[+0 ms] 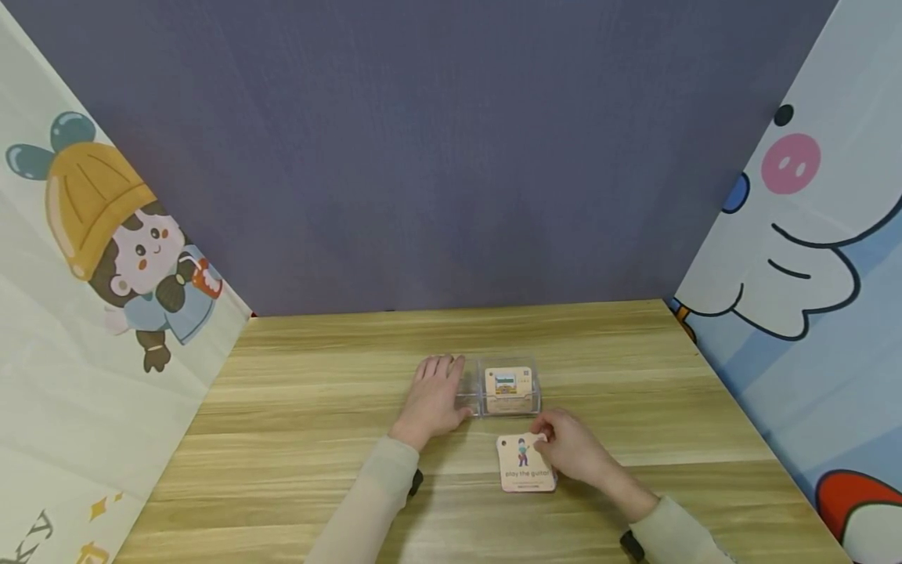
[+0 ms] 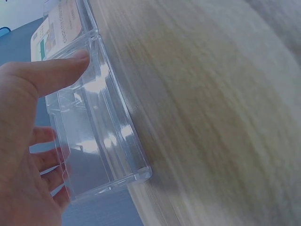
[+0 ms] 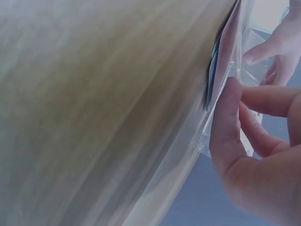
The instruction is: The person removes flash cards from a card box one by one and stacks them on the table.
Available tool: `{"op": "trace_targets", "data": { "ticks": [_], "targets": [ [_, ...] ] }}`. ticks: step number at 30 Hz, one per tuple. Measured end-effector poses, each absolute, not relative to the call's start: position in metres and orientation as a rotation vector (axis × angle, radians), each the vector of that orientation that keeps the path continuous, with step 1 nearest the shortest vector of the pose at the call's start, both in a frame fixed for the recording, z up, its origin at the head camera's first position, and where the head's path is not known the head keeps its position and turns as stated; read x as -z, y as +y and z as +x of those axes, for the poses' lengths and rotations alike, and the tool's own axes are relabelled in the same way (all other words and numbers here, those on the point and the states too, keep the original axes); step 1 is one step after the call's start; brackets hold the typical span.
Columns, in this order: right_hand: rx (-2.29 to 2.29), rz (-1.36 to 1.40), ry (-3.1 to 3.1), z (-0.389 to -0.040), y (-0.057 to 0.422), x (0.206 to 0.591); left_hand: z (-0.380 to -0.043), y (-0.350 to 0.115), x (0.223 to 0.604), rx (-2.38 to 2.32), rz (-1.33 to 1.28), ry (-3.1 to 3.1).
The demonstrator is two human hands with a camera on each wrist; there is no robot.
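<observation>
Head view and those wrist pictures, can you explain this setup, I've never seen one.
There's no machine here: a person works bare-handed. The wide picture comes from a camera worn on the head, looking forward and down; the other two come from a camera on each wrist. On the wood-patterned table sits a clear two-part box, with an illustrated card showing in its right part. The left hand grips the box's left part. Nearer the person, the right hand pinches a card stack whose top reads "play the guitar".
</observation>
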State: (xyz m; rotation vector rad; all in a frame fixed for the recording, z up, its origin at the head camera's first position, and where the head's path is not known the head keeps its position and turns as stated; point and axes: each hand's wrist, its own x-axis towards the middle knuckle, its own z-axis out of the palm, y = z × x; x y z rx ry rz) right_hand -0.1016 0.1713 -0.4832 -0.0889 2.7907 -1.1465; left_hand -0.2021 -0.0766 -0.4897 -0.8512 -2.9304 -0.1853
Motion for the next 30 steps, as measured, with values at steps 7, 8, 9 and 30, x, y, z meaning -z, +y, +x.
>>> {"op": "trace_targets", "data": {
  "ticks": [7,8,9,30],
  "targets": [
    [1.053,-0.111,2.860,-0.1011,0.1701,0.4819,-0.2022,-0.0771,0.4899,0.195,-0.852,-2.933],
    [1.045,-0.108,2.859,-0.1012,0.1699,0.4818,-0.2021,-0.0772,0.4899,0.198,-0.854,-2.934],
    [1.034,-0.103,2.857,-0.1014,0.1697,0.4821,-0.2021,-0.0772,0.4899,0.199,-0.855,-2.935],
    [1.022,-0.104,2.874,-0.1037,0.1759,0.4800,-0.2024,-0.0778,0.4925,0.190,-0.856,-2.920]
  ]
}}
